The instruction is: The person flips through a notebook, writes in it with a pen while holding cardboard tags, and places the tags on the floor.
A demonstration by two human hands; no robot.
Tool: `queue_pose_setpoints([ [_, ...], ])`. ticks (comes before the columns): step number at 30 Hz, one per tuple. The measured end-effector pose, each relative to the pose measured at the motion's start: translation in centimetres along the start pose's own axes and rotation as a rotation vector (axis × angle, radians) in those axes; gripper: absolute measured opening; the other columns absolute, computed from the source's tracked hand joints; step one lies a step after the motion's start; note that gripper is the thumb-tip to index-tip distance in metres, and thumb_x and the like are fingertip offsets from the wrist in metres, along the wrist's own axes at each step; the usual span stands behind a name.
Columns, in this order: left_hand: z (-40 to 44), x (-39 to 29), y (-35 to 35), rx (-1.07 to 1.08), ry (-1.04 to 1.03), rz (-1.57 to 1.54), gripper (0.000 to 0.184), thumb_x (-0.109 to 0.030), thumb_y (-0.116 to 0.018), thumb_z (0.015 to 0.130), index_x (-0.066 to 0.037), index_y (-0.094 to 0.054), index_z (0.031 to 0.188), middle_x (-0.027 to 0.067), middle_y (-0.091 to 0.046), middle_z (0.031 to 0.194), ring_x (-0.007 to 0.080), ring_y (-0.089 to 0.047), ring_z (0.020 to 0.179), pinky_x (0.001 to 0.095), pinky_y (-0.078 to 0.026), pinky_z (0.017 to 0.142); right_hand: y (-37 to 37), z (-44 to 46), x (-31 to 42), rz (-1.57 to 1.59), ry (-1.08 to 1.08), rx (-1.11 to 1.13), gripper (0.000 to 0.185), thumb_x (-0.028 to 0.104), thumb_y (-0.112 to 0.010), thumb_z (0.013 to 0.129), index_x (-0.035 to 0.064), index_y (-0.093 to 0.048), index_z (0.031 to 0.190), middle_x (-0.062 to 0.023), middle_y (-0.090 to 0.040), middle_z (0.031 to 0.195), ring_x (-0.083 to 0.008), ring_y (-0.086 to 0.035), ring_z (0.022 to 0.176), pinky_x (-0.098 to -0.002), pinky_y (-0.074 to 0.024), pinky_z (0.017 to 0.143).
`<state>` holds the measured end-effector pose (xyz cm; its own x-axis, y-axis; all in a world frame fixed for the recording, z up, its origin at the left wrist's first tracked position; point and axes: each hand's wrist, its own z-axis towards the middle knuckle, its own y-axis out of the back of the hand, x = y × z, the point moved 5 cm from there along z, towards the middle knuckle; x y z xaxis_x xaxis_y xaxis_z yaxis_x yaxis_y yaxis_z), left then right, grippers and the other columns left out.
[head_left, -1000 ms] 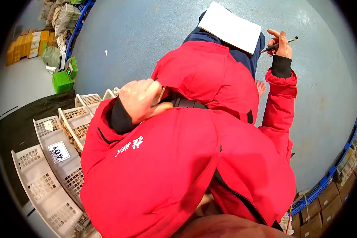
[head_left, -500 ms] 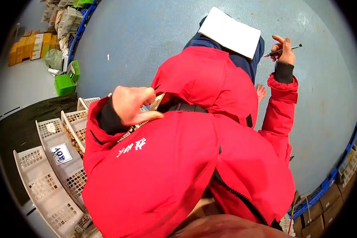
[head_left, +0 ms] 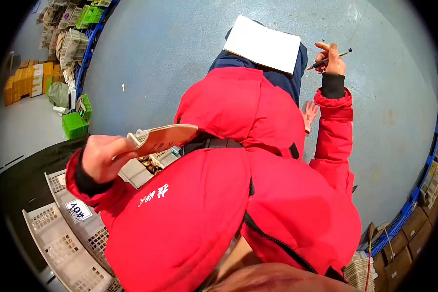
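Note:
My left hand (head_left: 104, 156) is closed on the end of a flat beige booklet (head_left: 165, 138) with dark marks on its face and a white, ridged end near my fingers. It is held above the front of my red jacket (head_left: 194, 204), beside the black belt buckle. My right hand (head_left: 332, 60) is out to the right, with a slim dark pen (head_left: 321, 63) between its fingers, red tip pointing left. An open notebook with blank-looking white pages (head_left: 263, 46) rests on my dark blue trousers, left of the pen.
White plastic crates (head_left: 63, 248) stand at lower left, one bearing a handwritten label (head_left: 78, 210). A pinkish glove (head_left: 310, 116) lies on the blue-grey floor. Green boxes (head_left: 75, 125) and yellow boxes (head_left: 23, 83) are at upper left. Cardboard boxes (head_left: 401, 248) sit behind blue edging at right.
My left hand has moved left and down, drawing the beige booklet out from my jacket front into plain view. The right hand still holds the pen; the whole view has shifted slightly.

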<state>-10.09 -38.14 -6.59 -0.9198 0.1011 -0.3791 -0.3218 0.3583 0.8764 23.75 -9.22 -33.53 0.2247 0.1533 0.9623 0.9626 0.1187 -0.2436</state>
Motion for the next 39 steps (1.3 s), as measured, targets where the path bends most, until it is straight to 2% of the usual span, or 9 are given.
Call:
queue_pose_setpoints([
  [2,-2.1,1.7,3.6,-0.148,-0.212,-0.235,0.009,-0.001,-0.067,0.07,-0.002,-0.058,0.073,0.0113,-0.06,0.064,0.0275,-0.059,0.055,0.0344,-0.044,0.051,0.3,-0.1,0.0,0.03,0.011,-0.036,0.058,0.051,-0.04,0.094,-0.0017,-0.063,0.103,-0.0011,-0.053,0.062,-0.0084,-0.048,0.05,-0.0211,-0.0384,0.047],
  [5,-0.5,8.8,4.3,-0.669,0.082,-0.528,0.01,-0.005,-0.046,0.091,0.0,-0.054,0.087,0.0096,-0.06,0.075,0.0139,-0.055,0.066,0.0285,-0.044,0.065,0.1,-0.9,1.3,0.05,0.087,-0.179,0.063,0.055,-0.035,0.094,-0.0017,-0.062,0.105,-0.0016,-0.052,0.065,-0.0086,-0.049,0.051,-0.0214,-0.0399,0.048],
  [9,16.9,11.3,-8.6,-0.263,0.121,-1.1,0.014,-0.016,-0.054,0.093,-0.002,-0.054,0.093,0.0067,-0.06,0.078,0.0143,-0.059,0.063,0.0273,-0.05,0.06,0.0,-1.2,1.4,0.059,0.049,-0.055,0.064,0.056,-0.037,0.093,-0.0015,-0.06,0.11,0.0007,-0.044,0.065,-0.0071,-0.048,0.051,-0.02,-0.0409,0.048],
  [12,24.2,9.9,-15.8,-0.215,0.198,-1.283,0.016,-0.017,-0.055,0.093,-0.001,-0.052,0.093,0.0095,-0.061,0.079,0.0176,-0.064,0.065,0.0251,-0.052,0.057,0.0,-0.7,0.2,-0.05,0.075,-0.041,0.067,0.058,-0.04,0.091,0.0012,-0.049,0.126,-0.0058,-0.056,0.068,-0.0141,-0.059,0.054,-0.0252,-0.0467,0.047],
  [16,26.1,9.7,-19.5,-0.043,0.296,-1.324,0.017,-0.018,-0.057,0.092,-0.003,-0.05,0.095,0.0087,-0.06,0.076,0.017,-0.063,0.063,0.0238,-0.051,0.052,-4.1,-1.4,-0.9,-0.118,0.075,-0.009,0.048,0.03,-0.048,0.095,0.0003,-0.04,0.132,-0.0171,-0.061,0.1,-0.0189,-0.064,0.085,-0.0261,-0.0518,0.066],
  [19,26.7,10.9,-20.9,-0.001,0.366,-1.323,0.017,-0.018,-0.057,0.091,-0.003,-0.049,0.095,0.0082,-0.059,0.074,0.0166,-0.062,0.061,0.023,-0.05,0.051,-6.9,-1.0,-2.6,-0.229,0.064,0.031,0.034,0.02,-0.046,0.095,0.0055,-0.05,0.126,-0.0114,-0.061,0.105,-0.0181,-0.061,0.096,-0.0279,-0.0489,0.076],
  [28,26.6,12.7,-19.7,-0.108,0.341,-1.375,0.018,-0.01,-0.057,0.09,0.0,-0.047,0.102,0.0064,-0.059,0.073,0.012,-0.059,0.059,0.0222,-0.049,0.052,-10.0,1.9,-4.8,-0.44,0.103,0.106,0.021,0.014,-0.056,0.09,0.0031,-0.06,0.107,-0.0079,-0.063,0.094,-0.0134,-0.059,0.09,-0.0256,-0.0452,0.081],
  [33,25.8,11.5,-17.8,-0.236,0.24,-1.338,0.02,-0.004,-0.057,0.088,-0.002,-0.048,0.107,0.0076,-0.062,0.083,0.0117,-0.061,0.067,0.0224,-0.049,0.059,-10.9,1.9,-4.9,-0.064,-0.134,0.17,0.019,0.01,-0.061,0.086,0.0015,-0.061,0.103,-0.0029,-0.061,0.089,-0.0093,-0.056,0.084,-0.0242,-0.0446,0.077],
  [39,27.1,9.1,-14.2,-0.183,-0.011,-0.912,0.052,-0.008,-0.071,0.077,-0.007,-0.048,0.124,0.0098,-0.062,0.103,0.0155,-0.058,0.096,0.0305,-0.046,0.086,-11.1,1.1,-2.4,0.083,0.075,0.228,0.012,-0.004,-0.059,0.082,0.0027,-0.061,0.092,-0.002,-0.061,0.09,-0.0088,-0.056,0.085,-0.0244,-0.0449,0.078],
])
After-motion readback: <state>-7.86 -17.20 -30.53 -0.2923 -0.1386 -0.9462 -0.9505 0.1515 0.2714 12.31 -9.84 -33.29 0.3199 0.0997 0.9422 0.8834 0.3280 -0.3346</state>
